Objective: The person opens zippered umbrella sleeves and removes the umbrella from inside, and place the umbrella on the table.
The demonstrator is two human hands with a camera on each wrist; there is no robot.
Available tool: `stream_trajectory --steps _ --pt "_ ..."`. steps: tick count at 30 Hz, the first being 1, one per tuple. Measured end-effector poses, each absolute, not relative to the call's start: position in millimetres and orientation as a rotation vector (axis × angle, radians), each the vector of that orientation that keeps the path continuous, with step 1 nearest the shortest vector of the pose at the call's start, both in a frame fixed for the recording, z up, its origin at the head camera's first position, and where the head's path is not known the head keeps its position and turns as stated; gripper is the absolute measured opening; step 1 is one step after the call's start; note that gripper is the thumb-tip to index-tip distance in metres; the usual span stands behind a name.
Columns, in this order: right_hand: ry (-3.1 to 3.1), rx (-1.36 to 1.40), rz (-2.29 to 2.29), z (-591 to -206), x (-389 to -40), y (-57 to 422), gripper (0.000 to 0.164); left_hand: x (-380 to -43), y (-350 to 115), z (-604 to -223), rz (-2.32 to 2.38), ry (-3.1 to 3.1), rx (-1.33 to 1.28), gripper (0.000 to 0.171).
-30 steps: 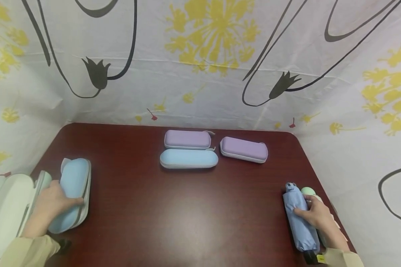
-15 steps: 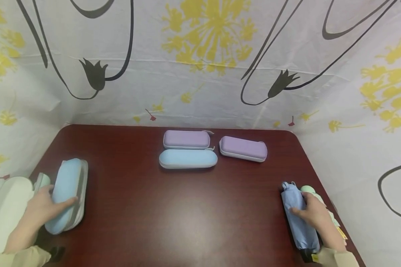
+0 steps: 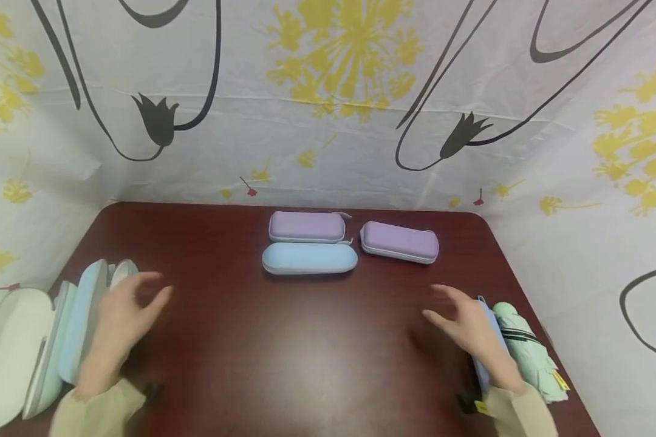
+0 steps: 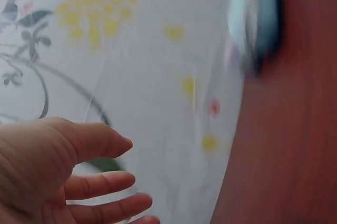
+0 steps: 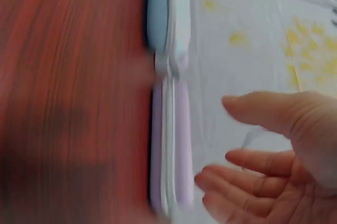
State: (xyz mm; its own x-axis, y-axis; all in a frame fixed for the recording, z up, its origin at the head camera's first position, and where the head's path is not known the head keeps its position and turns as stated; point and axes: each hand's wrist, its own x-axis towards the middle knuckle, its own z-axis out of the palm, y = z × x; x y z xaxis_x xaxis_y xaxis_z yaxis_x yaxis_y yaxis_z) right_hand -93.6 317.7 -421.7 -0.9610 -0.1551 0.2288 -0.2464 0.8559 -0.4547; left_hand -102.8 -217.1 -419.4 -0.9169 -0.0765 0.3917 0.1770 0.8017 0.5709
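My left hand (image 3: 121,321) is lifted over the table's left side with fingers apart and nothing in them. Beside it a light blue zip case (image 3: 84,321) stands on edge, partly hidden by the hand. My right hand (image 3: 467,325) hovers at the right with thumb and fingers spread, covering much of a folded blue umbrella (image 3: 482,370). A folded mint-green umbrella (image 3: 530,352) lies just right of it. Both wrist views show the left palm (image 4: 37,166) and right palm (image 5: 316,145) holding nothing.
At the back middle lie a light blue case (image 3: 309,259), a purple case (image 3: 306,227) behind it and another purple case (image 3: 399,243) to the right. Pale green cases (image 3: 13,358) stand at the left edge. Patterned white cloth (image 3: 328,164) surrounds the dark red table (image 3: 306,352).
My left hand has let go of the light blue case, now upright beside the green ones, and moved right. My right hand has left the umbrellas and moved left and up.
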Motion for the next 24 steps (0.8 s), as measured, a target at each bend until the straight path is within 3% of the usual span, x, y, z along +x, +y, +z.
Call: stream_trajectory --steps 4,12,24 --pt "-2.849 0.362 0.939 -436 -124 280 0.046 -132 -171 -426 -1.105 -2.640 -0.090 0.030" --pt "-2.811 0.109 1.278 -464 -173 225 0.048 -185 -112 -462 -1.782 -2.697 0.241 0.053" --pt "-2.737 -0.042 1.545 -480 -201 201 0.061 -209 -84 -479 -2.198 -2.479 0.286 0.053"
